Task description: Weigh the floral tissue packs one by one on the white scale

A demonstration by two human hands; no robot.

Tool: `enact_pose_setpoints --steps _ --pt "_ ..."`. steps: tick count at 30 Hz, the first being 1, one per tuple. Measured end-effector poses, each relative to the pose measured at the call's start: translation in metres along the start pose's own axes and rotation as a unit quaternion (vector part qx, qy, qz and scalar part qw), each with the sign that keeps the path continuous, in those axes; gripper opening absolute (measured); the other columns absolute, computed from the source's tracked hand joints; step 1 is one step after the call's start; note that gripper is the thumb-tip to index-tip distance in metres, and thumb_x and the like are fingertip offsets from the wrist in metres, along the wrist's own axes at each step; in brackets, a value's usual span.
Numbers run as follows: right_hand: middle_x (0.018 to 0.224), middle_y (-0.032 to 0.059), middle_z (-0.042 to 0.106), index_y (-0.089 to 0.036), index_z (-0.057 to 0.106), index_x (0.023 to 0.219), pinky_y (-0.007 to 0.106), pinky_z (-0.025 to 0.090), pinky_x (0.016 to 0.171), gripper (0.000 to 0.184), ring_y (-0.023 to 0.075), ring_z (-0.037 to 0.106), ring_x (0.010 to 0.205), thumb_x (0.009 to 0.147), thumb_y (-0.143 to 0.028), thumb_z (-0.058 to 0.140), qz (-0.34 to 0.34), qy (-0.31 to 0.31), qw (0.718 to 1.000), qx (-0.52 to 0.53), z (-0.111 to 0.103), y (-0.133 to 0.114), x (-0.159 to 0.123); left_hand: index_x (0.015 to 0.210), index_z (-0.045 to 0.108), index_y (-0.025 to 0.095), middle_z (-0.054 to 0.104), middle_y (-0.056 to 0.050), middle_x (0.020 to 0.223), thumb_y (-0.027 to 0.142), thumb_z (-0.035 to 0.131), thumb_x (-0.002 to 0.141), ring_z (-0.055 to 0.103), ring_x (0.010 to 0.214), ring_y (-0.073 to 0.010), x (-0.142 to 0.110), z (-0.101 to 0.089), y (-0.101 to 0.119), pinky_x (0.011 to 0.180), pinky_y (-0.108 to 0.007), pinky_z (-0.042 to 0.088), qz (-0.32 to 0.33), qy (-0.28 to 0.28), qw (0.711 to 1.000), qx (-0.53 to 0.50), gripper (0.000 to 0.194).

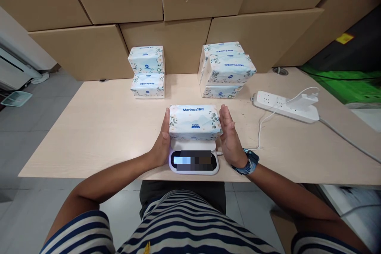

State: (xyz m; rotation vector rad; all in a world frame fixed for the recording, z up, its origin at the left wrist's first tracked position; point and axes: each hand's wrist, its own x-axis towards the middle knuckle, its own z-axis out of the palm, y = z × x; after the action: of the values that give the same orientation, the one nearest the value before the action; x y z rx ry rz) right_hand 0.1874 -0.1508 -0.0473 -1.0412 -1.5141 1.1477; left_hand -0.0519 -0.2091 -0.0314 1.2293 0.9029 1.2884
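A soft pack of tissues (pixel 195 121) with a floral print and "Manhua" lettering sits over the platform of a white digital scale (pixel 193 145) near the table's front edge. My left hand (pixel 162 143) lies against the pack's left end, fingers straight and pointing forward. On the opposite end my right hand (pixel 231 139), with a watch on the wrist, presses its fingers along the pack's side. Between them the two palms hold the pack. The scale's display is lit, but its digits are blurred out.
Two stacked tissue packs (pixel 147 85) stand at the back left, and several more packs (pixel 230 69) are piled at the back right. A white power strip (pixel 285 106) with a plugged-in cable lies to the right. Cardboard boxes (pixel 166 43) form a wall behind the table (pixel 98 127).
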Motion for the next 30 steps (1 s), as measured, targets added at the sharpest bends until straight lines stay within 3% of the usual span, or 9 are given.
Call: enact_pose_setpoints --steps 10,19,25,30 --pt "0.189 -0.015 0.004 -0.041 0.002 0.18 0.05 0.01 0.148 0.093 0.0232 0.002 0.177 0.101 -0.089 0.008 -0.018 0.012 0.997 -0.068 -0.01 -0.004 0.004 0.178 0.01 0.045 0.001 0.013 0.19 0.098 0.038 0.091 -0.022 0.176 -0.0318 0.011 0.002 -0.007 0.146 -0.058 -0.003 0.039 0.032 0.998 0.022 0.106" --pt "0.189 -0.017 0.009 -0.052 0.009 0.177 0.062 0.013 0.146 0.082 0.0242 0.003 0.178 0.102 -0.086 0.009 -0.069 0.028 0.995 -0.064 -0.02 0.032 0.015 0.176 -0.005 0.051 -0.016 0.014 0.189 0.093 0.01 0.097 -0.01 0.178 -0.0287 0.025 -0.024 -0.033 0.147 -0.053 -0.002 0.143 -0.05 0.978 0.145 0.091" --pt "0.189 -0.0169 0.01 -0.054 0.01 0.177 0.065 0.012 0.145 0.079 0.0252 0.004 0.178 0.103 -0.084 0.009 -0.078 0.025 0.995 -0.065 -0.023 0.036 0.015 0.176 0.007 0.052 -0.002 0.012 0.191 0.093 0.011 0.095 -0.009 0.178 -0.0274 0.027 -0.026 -0.035 0.147 -0.052 0.002 0.19 -0.018 0.961 0.198 0.091" --pt "0.189 -0.0166 0.01 -0.053 0.007 0.177 0.067 0.012 0.144 0.079 0.0261 0.004 0.178 0.104 -0.082 0.007 -0.079 0.014 0.994 -0.081 -0.027 0.037 0.015 0.176 0.01 0.052 0.003 0.012 0.191 0.093 0.012 0.096 -0.003 0.178 -0.0294 0.027 -0.023 -0.033 0.147 -0.054 0.006 0.186 -0.007 0.963 0.194 0.09"
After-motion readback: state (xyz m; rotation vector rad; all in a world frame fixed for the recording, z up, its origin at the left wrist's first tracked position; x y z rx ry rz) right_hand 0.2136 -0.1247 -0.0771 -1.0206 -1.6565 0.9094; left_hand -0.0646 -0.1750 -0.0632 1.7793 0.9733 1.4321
